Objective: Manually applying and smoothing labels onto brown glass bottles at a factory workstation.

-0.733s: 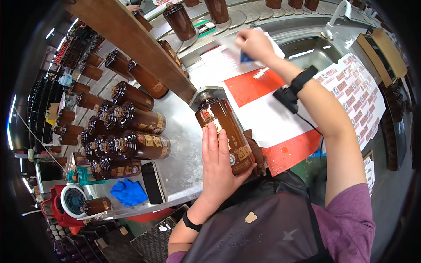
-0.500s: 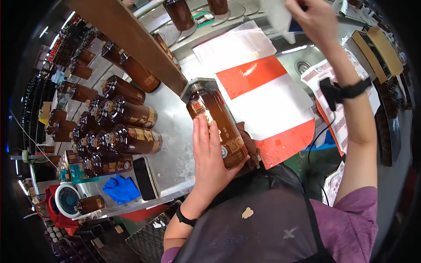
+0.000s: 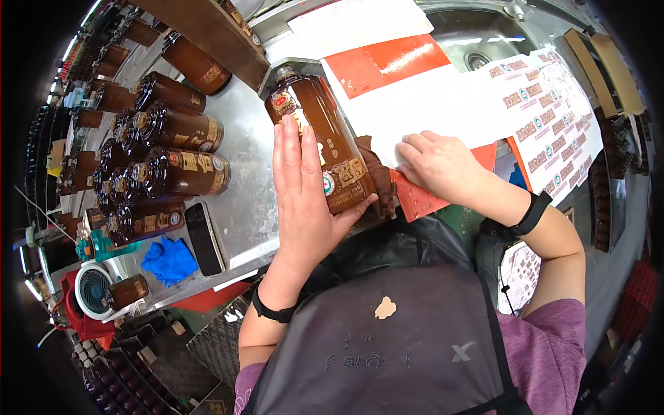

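A brown glass bottle (image 3: pixel 315 117) with a dark neck and gold labels lies on its side against a metal stop (image 3: pixel 266 77). My left hand (image 3: pixel 299 180) is laid along it, fingers stretched over the front label and thumb round the base end, keeping hold of it. To its right, my right hand (image 3: pixel 443 162) has its fingers curled down on a white sheet (image 3: pixel 394 114) with red ends; anything under the fingertips is hidden. A crumpled brown cloth (image 3: pixel 375 169) is tucked between the bottle and that sheet.
Several similar bottles (image 3: pixel 183 173) lie to the left, near a phone (image 3: pixel 205 238), a blue glove (image 3: pixel 169 261) and a small fan (image 3: pixel 95 288). A printed label sheet (image 3: pixel 553 131) hangs over the right side beside a sink (image 3: pixel 477 41). A wooden beam (image 3: pixel 207 34) crosses at upper left.
My right hand has come down from the upper right, where it held a blurred white sheet, onto the white and red sheet. My left hand stays on the bottle. The view has shifted.
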`<move>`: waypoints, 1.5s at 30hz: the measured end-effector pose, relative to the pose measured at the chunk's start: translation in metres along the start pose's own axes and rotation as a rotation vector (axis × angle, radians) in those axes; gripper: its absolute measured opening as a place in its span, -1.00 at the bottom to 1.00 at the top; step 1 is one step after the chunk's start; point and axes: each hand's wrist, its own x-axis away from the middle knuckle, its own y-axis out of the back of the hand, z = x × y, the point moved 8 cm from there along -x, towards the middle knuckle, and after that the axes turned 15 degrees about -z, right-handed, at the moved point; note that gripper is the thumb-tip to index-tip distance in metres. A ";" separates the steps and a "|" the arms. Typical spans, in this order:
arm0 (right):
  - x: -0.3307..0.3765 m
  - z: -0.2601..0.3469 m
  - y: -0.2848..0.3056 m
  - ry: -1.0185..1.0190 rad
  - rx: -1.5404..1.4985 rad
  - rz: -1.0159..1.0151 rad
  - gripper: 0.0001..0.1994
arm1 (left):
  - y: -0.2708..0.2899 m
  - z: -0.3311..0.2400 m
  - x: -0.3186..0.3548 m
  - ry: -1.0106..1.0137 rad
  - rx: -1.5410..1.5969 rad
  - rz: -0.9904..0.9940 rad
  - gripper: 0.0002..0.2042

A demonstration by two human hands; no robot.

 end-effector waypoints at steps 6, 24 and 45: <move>0.003 0.011 -0.019 0.053 0.123 0.204 -0.86 | 0.001 -0.001 0.001 -0.001 -0.014 -0.007 0.15; -0.043 -0.007 0.052 0.085 0.159 -0.234 -0.90 | 0.003 0.002 0.000 0.030 0.006 0.007 0.14; -0.029 0.031 -0.036 0.236 0.181 0.191 -0.84 | 0.000 -0.006 0.001 -0.043 -0.043 0.013 0.16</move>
